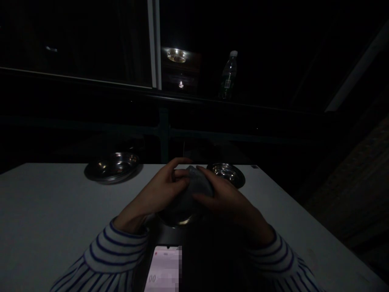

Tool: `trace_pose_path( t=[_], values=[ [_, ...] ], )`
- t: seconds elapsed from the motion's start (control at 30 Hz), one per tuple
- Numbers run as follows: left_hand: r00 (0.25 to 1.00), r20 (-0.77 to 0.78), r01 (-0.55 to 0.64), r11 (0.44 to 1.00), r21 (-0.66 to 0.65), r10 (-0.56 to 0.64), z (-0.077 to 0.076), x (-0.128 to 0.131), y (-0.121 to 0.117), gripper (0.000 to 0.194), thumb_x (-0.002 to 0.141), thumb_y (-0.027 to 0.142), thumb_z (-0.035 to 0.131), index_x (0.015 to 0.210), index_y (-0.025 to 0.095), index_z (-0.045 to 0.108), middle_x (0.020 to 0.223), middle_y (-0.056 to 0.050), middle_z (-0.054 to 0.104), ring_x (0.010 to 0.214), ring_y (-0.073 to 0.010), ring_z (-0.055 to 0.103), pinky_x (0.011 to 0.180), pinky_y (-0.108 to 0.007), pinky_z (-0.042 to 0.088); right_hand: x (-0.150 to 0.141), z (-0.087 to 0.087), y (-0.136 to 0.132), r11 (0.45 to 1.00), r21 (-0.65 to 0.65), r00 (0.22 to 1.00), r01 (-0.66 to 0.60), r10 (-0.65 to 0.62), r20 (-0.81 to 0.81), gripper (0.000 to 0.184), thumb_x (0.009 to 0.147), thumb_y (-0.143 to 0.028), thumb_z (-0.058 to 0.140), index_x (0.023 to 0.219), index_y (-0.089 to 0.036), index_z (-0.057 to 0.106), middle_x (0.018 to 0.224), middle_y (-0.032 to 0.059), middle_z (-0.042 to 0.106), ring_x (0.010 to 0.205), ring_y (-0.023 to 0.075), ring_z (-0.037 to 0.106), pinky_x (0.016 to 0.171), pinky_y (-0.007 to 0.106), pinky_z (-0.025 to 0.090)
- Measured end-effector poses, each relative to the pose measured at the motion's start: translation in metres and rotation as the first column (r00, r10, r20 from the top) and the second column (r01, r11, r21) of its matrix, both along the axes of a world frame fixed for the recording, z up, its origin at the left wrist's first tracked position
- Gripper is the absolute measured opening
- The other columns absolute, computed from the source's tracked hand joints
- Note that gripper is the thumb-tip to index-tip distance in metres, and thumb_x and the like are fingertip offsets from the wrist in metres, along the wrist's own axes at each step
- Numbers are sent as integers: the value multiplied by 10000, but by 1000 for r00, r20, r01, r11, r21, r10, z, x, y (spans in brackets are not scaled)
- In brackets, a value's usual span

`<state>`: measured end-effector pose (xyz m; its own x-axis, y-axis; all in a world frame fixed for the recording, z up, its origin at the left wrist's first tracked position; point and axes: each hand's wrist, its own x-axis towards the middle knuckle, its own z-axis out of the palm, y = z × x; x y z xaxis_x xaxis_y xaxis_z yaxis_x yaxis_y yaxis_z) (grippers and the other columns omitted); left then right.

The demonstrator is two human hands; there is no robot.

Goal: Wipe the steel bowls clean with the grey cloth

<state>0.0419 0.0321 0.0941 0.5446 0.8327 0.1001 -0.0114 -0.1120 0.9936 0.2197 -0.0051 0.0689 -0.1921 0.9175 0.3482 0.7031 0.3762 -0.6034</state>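
In the dim light my left hand [165, 184] and my right hand [226, 196] meet in front of me, fingers curled round a dark grey, soft-looking bundle that resembles a cloth [199, 182]. The left fingers press its left side near the top; the right thumb and fingers clasp its right side. Under the bundle sits a shiny metal bowl [184, 222], only its near rim catching light. Most of this bowl is hidden by my hands and shadow.
A wide metal bowl [112, 168] stands at the table's far left, and another metal bowl [227, 172] behind my right hand. A lit phone [164, 267] lies close to me on the white table [60, 219]. A clear bottle [229, 77] stands on the ledge beyond.
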Motion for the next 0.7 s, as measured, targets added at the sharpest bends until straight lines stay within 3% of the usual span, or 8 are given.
trace_pose_path(
  t=[0.1,0.27,0.33,0.4,0.47,0.57,0.7],
  values=[
    [999,-36,3,1000,7,-3,0,2,-1,462,712,233,579,1154,217,446,868,-29,682,738,-172,643,615,-269,483,-2,0,4,998,-61,999,-12,10,-34,444,800,-265,565,1238,-226,504,1090,75,642,960,244,599,803,372,447],
    [956,-176,-190,952,239,235,-5,-1,7,544,664,379,670,1137,167,503,1081,-110,626,889,-208,625,695,-296,500,10,3,8,995,-98,990,-26,12,-140,210,797,-271,559,981,-190,621,908,36,664,852,203,604,716,303,452],
    [958,-230,-115,966,231,169,-8,-5,9,666,618,402,711,1203,184,479,1206,-125,569,967,-224,610,732,-305,505,13,3,9,989,-134,971,-58,25,-239,196,802,-310,557,935,-180,620,856,26,655,809,192,605,684,290,459],
    [959,-277,-13,982,191,67,-11,-8,10,741,606,392,722,1262,195,438,1209,-119,578,977,-226,612,745,-305,506,14,2,10,983,-169,940,-75,13,-342,201,805,-348,553,892,-177,613,800,15,642,768,184,604,657,283,466],
    [945,-328,60,981,182,3,-13,-10,11,680,636,371,695,1245,181,460,1109,-102,638,919,-225,633,720,-302,506,15,1,11,983,-177,919,-59,-16,-393,201,800,-367,558,846,-179,609,774,10,634,770,184,601,665,283,469],
    [909,-416,135,969,209,-37,-14,-13,14,399,714,358,600,1065,167,596,938,-71,690,816,-225,649,652,-290,492,17,-1,14,988,-155,925,-13,-47,-377,185,793,-366,569,785,-185,607,748,9,628,824,199,600,708,294,471],
    [910,-410,66,955,288,61,-11,-14,17,261,766,376,516,850,168,649,770,-40,682,732,-212,638,611,-278,471,20,-2,14,985,-160,914,-57,-12,-405,182,803,-361,567,837,-187,606,773,10,632,839,196,607,722,300,477]
  ],
)
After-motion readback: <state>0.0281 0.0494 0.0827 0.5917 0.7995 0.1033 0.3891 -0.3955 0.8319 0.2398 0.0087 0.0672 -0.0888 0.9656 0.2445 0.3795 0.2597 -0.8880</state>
